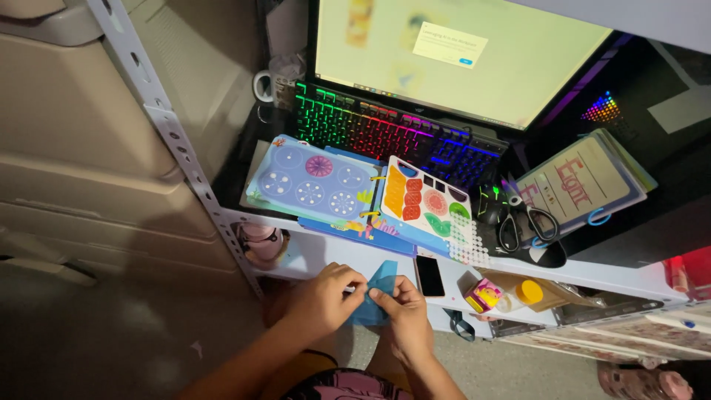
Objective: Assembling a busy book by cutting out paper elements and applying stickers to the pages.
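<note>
Both hands' fingers (361, 290) pinch blue sheet (379, 285), probably plastic, between them.

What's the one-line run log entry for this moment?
left hand: pinching blue sheet | right hand: pinching same sheet | nearby: phone, ring-bound activity book, scissors

A small blue sheet (379, 290), seemingly paper or thin plastic, is pinched between the fingers (355, 285) of both hands. It stands roughly upright, partly folded, just left of the dark phone (429, 275) and at the counter's (326, 248) front edge.
</note>
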